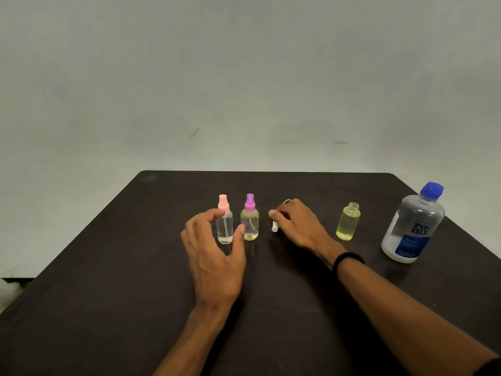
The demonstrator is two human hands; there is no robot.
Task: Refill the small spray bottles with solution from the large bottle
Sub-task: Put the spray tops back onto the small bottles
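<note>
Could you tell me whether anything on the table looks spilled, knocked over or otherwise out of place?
Nothing looks spilled or tipped. The only oddity: the yellow small bottle stands uncapped, its threaded neck bare, while the right hand holds what looks like its spray top down on the table.

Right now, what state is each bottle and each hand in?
Pink-capped bottle: upright, capped, clear liquid low.
Purple-capped bottle: upright, capped, yellowish.
Open bottle: upright, uncapped, yellowish liquid nearly full.
Large bottle: upright, blue cap on.
Left hand: fingers spread around the pink-capped bottle, not gripping.
Right hand: holds a spray top on the table.
</note>
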